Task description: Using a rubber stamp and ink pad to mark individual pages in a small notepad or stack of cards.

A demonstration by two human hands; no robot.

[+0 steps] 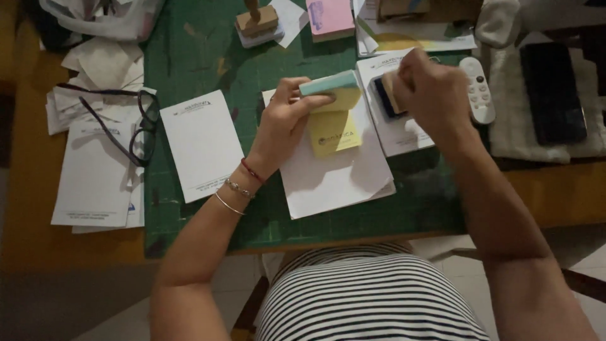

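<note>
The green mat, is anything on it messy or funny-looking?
Yes. The green mat is scuffed and stained. White sheets under the left hand lie crooked, one corner curling. The right hand presses a stamp normally.

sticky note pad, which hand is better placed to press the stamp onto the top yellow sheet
Right. The right hand already grips the wooden stamp over the blue ink pad, just beside the sticky note pad. The left hand is busy holding that pad, thumb on its top edge.
</note>
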